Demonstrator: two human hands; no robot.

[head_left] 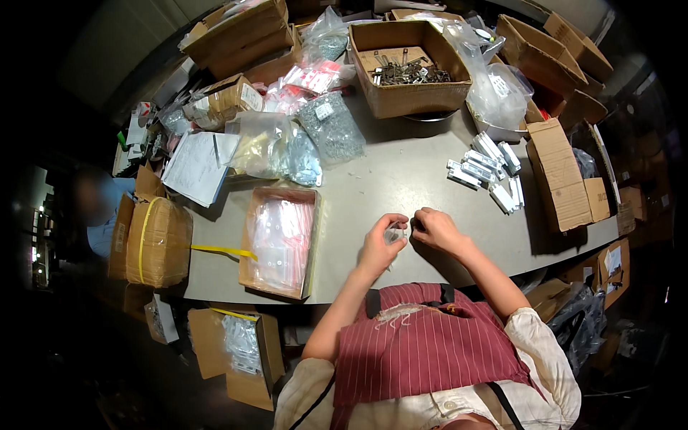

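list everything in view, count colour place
table: one, grey, centre
open box: one, brown, back centre
metal parts: many, dark and silver, inside open box
loose pieces: about ten, silver, table's right
shallow box: one, brown, table's left
flat bags: many, mostly clear, inside shallow box
strapped box: one, brown, left
papers: stack, white, back left
filled bags: several, clear, back left
other boxes: several, brown, around table
co-worker: one, blue top, far left
small item: one, clear, front centre
apron: one, maroon, person's front
left hand: one, bare, holding small item
right hand: one, bare, beside left
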